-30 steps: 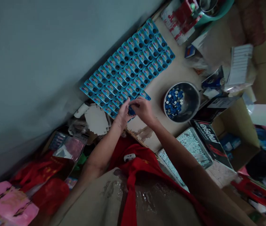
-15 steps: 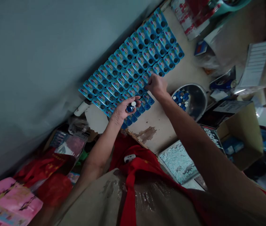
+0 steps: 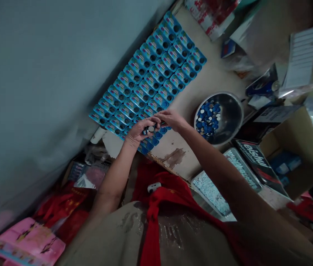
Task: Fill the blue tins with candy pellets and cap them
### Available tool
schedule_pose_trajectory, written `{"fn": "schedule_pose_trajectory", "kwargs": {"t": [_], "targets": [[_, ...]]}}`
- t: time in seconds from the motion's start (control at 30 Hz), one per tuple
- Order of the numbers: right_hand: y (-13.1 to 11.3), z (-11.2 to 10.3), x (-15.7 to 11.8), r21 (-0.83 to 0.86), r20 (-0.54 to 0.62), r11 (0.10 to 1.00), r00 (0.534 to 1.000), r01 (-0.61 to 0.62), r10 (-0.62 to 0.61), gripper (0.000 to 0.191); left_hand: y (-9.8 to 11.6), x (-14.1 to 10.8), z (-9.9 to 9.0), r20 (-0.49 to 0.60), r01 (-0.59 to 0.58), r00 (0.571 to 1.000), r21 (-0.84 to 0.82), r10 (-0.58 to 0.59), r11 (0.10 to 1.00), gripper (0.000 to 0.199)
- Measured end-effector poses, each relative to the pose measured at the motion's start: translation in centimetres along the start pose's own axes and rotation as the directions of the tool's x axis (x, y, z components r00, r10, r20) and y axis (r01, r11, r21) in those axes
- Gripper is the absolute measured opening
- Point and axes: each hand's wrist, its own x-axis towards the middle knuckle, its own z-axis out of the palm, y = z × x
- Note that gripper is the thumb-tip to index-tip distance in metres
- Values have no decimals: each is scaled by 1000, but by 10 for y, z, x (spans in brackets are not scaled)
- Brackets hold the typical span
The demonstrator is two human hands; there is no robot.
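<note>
My left hand (image 3: 137, 130) is curled palm-up around several small round discs (image 3: 151, 128), blue and white, above the near end of the blue packs. My right hand (image 3: 175, 120) meets its fingertips, with its own fingers drawn together; what lies between them is too small to make out. Beneath and beyond both hands, small blue plastic packs (image 3: 150, 82) stand in close slanting rows, most with a printed label and a dark round spot. To the right of my right hand, a metal bowl (image 3: 233, 114) holds many loose blue and white discs.
A tray of small pale-blue pieces (image 3: 210, 190) lies under my right forearm. An open cardboard box (image 3: 308, 155) stands to the right. Plastic bags and papers (image 3: 302, 62) crowd the far right. At the left are a wall (image 3: 48, 74) and a pink bag (image 3: 26, 240).
My right hand has drawn back from the rows of packs to my left hand's fingertips. My left hand has shifted slightly left, still holding discs. The camera view has moved a little.
</note>
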Motion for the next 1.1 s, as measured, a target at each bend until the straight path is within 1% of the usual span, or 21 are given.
{"fn": "schedule_pose_trajectory", "kwargs": {"t": [0.03, 0.1, 0.17, 0.23, 0.33, 0.4, 0.43, 0.47, 0.5, 0.53, 0.57, 0.6, 0.63, 0.67, 0.7, 0.73, 0.8, 0.83, 0.9, 1.0, 1.1], "targets": [[0, -1, -3, 71, 83, 996, 995, -62, 56, 36, 0, 2, 0, 13, 17, 1000, 19, -17, 1000, 17], [-2, -9, -8, 81, 184, 986, 975, -144, 127, 24, -1, 6, 2, 33, 53, 998, 43, -55, 998, 22], [-5, -19, -10, 62, 201, 987, 971, -145, 130, 15, -3, 6, 3, 47, 96, 994, 58, -99, 994, 31], [-7, -27, -11, 39, 208, 990, 971, -133, 122, 14, -5, 6, 6, 56, 127, 990, 56, -130, 990, 37], [-6, -32, -11, 20, 190, 994, 976, -112, 106, 21, -8, 5, 9, 56, 101, 993, 20, -102, 995, 41], [-3, -31, -9, 33, 161, 994, 982, -103, 97, 27, -9, 6, 10, 31, 64, 998, -11, -63, 998, 45], [0, -29, -8, 46, 129, 995, 988, -94, 87, 29, -9, 6, 10, 7, 45, 999, -28, -45, 999, 47], [3, -28, -5, 53, 70, 996, 995, -75, 71, 29, -9, 6, 9, -23, 28, 999, -46, -29, 999, 47], [6, -26, -2, 43, -20, 998, 999, -45, 46, 29, -8, 5, 9, -58, 10, 998, -63, -13, 998, 43], [9, -24, 2, 3, -130, 1000, 991, -6, 6, 27, -7, 5, 8, -95, -10, 996, -76, 3, 997, 36], [11, -22, 6, -70, -238, 997, 970, 35, -51, 23, -6, 4, 7, -131, -30, 991, -85, 18, 996, 27], [13, -21, 10, -175, -323, 982, 938, 68, -123, 19, -5, 2, 6, -166, -49, 986, -93, 33, 994, 17], [13, -19, 14, -296, -372, 951, 907, 89, -200, 17, -3, 0, 6, -195, -67, 980, -102, 46, 993, 8], [13, -17, 18, -419, -378, 903, 885, 97, -271, 16, -2, -2, 6, -218, -84, 974, -116, 57, 990, 5], [11, -14, 21, -532, -358, 841, 876, 95, -325, 15, 0, -4, 6, -233, -97, 971, -137, 63, 986, 11], [8, -12, 23, -636, -321, 767, 878, 77, -354, 14, 1, -6, 6, -238, -107, 969, -161, 66, 981, 17], [1, -8, 26, -788, -249, 616, 904, 20, -347, 15, 3, -8, 6, -231, -122, 970, -204, 73, 971, 28], [-3, -7, 28, -831, -224, 556, 920, -7, -323, 16, 4, -9, 5, -221, -127, 972, -216, 79, 968, 32], [-12, -5, 32, -870, -212, 490, 940, -58, -266, 17, 5, -10, 3, -198, -135, 976, -229, 89, 964, 41], [-26, -7, 43, -885, -253, 442, 949, -148, -190, 24, 5, -10, -2, -164, -134, 982, -246, 95, 960, 49], [-40, -8, 48, -889, -288, 407, 948, -210, -139, 30, 4, -13, -5, -143, -125, 986, -263, 90, 957, 47]]}}
